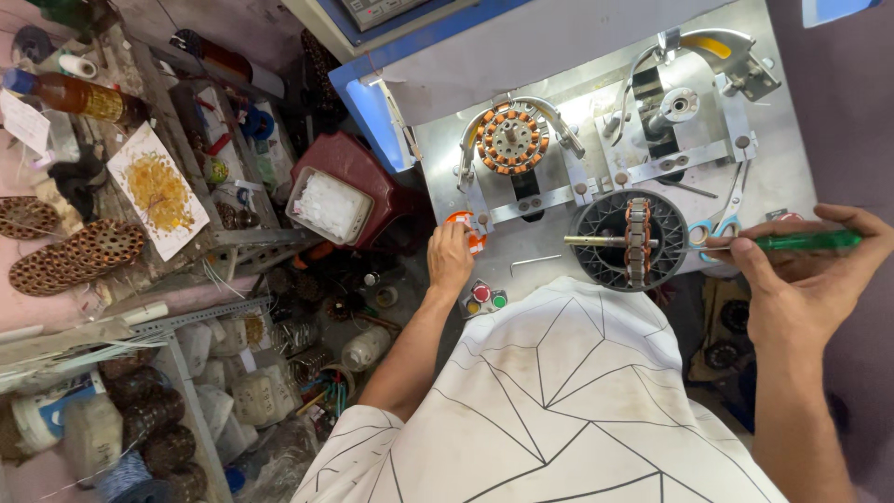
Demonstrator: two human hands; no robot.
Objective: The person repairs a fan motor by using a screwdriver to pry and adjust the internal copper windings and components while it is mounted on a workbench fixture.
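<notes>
My left hand (451, 254) rests with its fingers on an orange round knob (464, 224) at the front left of the metal machine plate (596, 102). My right hand (808, 270) holds a green-handled screwdriver (803, 241), its thin shaft pointing left toward a black round holder (626, 240) with a copper-wound core on a brass shaft. A copper-wound stator (512, 140) sits clamped in the left fixture. Blue-handled scissors (712, 229) lie beside the screwdriver shaft.
Red, green and yellow buttons (485, 296) sit below my left hand. A second empty winding fixture (678, 105) stands at the back right. Left of the machine are a red stool with a white tray (328, 205), shelves with coils (74, 251), a bottle (74, 95) and clutter.
</notes>
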